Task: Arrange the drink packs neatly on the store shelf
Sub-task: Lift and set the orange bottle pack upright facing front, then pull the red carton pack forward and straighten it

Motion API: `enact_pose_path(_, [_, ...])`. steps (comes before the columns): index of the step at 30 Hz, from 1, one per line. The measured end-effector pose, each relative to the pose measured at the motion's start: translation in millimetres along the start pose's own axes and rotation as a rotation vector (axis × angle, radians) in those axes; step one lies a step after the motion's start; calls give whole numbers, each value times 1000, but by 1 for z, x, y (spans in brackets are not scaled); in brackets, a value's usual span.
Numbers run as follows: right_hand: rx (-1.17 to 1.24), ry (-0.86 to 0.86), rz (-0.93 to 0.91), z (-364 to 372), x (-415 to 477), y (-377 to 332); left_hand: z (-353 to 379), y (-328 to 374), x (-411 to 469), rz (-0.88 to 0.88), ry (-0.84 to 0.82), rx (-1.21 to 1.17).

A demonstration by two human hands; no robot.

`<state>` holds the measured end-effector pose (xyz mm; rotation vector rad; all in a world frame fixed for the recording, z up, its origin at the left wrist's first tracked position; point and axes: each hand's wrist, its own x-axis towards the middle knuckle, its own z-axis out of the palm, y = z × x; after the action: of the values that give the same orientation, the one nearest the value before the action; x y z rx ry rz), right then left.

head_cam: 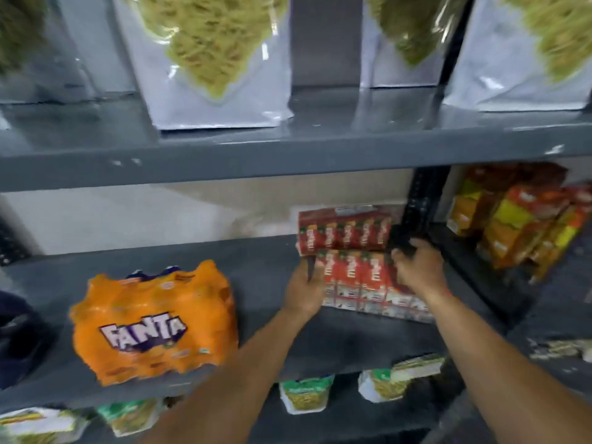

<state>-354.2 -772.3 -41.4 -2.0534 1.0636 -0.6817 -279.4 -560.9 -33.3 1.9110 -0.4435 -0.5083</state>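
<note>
Both hands grip the front carton pack (362, 283) by its ends: left hand (304, 290), right hand (416, 267). Pack lies crosswise near the shelf (266, 261) right end, touching the rear pack (344, 233).

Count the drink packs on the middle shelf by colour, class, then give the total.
Orange Fanta pack: 1
Red juice-carton packs: 2
Total: 3

Orange Fanta pack (153, 322); red juice packs (362, 280); grey shelf (262, 264).
</note>
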Motion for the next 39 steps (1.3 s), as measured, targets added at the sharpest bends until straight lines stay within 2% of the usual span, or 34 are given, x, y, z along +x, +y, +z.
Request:
enact_pose_path(2, [-113, -105, 82, 1, 16, 23, 14, -2, 21, -125, 52, -28])
enact_pose_path(7, [7, -227, 246, 5, 36, 45, 29, 20, 54, -159, 43, 97])
enact_pose_path(12, [8, -158, 251, -1, 21, 39, 44, 27, 70, -201, 106, 180])
enact_pose_path(14, [5, -104, 196, -2, 12, 42, 47, 18, 60, -172, 203, 196])
enact_pose_path(17, [111, 11, 43, -6, -5, 41, 50, -3, 31, -63, 371, -99])
enact_pose_path(20, [163, 143, -101, -4, -20, 54, 56, -18, -2, 26, 409, -377])
enact_pose_path(24, [544, 135, -214, -1, -48, 77, 61, -32, -32, 67, 416, -491])
enact_pose_path(27, [745, 87, -266, 0, -61, 88, 61, -41, -35, 68, 403, -561])
enact_pose_path(31, [944, -101, -165, -12, -53, 91, 54, -50, -28, 37, 310, -644])
enact_pose_path(33, [941, -172, -118, -14, -46, 93, 53, -49, -26, -1, 312, -657])
enact_pose_path(39, [904, -160, -90, -24, -38, 99, 62, -47, -26, -52, 307, -674])
